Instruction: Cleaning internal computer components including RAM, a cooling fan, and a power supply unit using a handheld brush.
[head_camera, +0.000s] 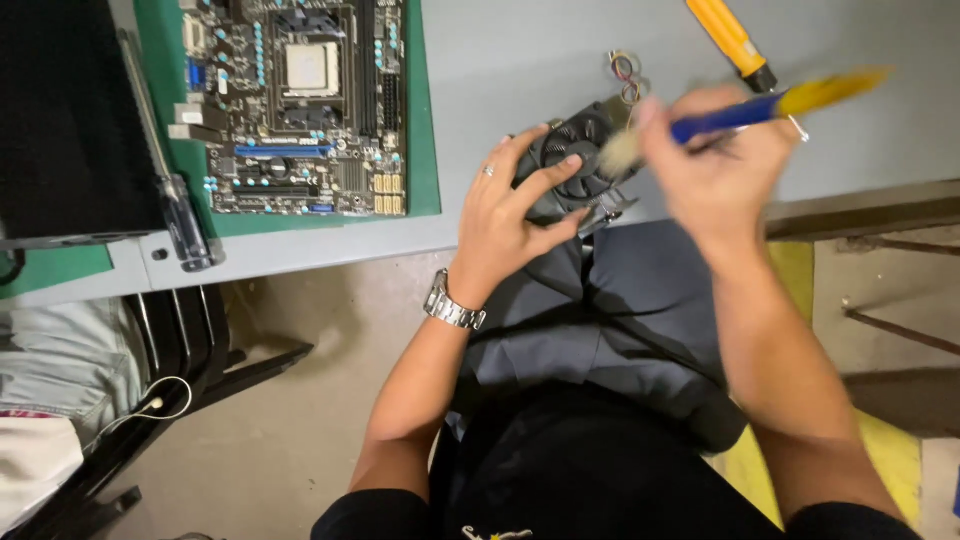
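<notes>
Nearest, left hand (515, 205) with a ring and a steel wristwatch (453, 303), fingers (556, 170) spread and clamped over the round black plastic cooling fan (580, 160), held at the near edge of the grey surface (520, 70) above the lap. Just right, right hand (715, 165), blurred, fingers closed around a blue-and-yellow-handled brush (740, 112), pale bristles touching the fan's rim. Farther back: yellow-handled screwdriver (735, 42) at the top, black-handled screwdriver (175, 200) far left, dark motherboard (295, 105) on a green mat (425, 150).
</notes>
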